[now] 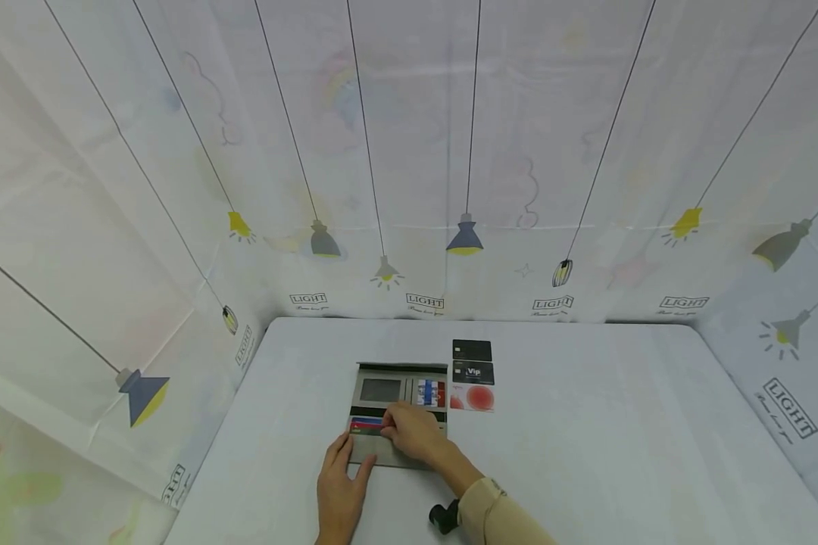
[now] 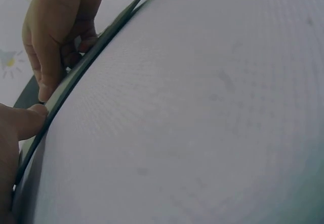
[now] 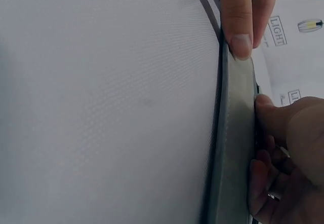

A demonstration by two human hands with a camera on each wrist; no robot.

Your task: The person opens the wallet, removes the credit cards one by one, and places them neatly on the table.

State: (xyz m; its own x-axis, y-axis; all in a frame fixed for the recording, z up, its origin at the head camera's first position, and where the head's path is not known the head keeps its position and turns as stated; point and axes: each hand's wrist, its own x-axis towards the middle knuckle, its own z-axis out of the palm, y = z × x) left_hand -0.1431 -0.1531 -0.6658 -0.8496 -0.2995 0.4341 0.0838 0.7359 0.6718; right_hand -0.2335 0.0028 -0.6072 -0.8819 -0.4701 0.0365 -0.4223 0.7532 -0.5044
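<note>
A grey wallet (image 1: 382,448) lies unfolded on the white table, with a clear window in its upper half. Several cards (image 1: 365,425), blue, red and green, sit in its lower slots. My left hand (image 1: 341,484) grips the wallet's near left corner, its thumb on the front edge. Over the slots, the curled fingers and thumb of my right hand (image 1: 416,435) pinch a card, which they largely hide. In the right wrist view the left thumb (image 3: 240,44) presses on the wallet (image 3: 235,133), seen edge-on, with the right hand (image 3: 298,143) at its far side.
Right of the wallet, a black card (image 1: 472,350), a black Vip card (image 1: 473,372) and a white card with a red circle (image 1: 480,398) lie in a column. A small black device (image 1: 443,518) is by the right sleeve. Lamp-printed sheets (image 1: 518,151) wall in the table.
</note>
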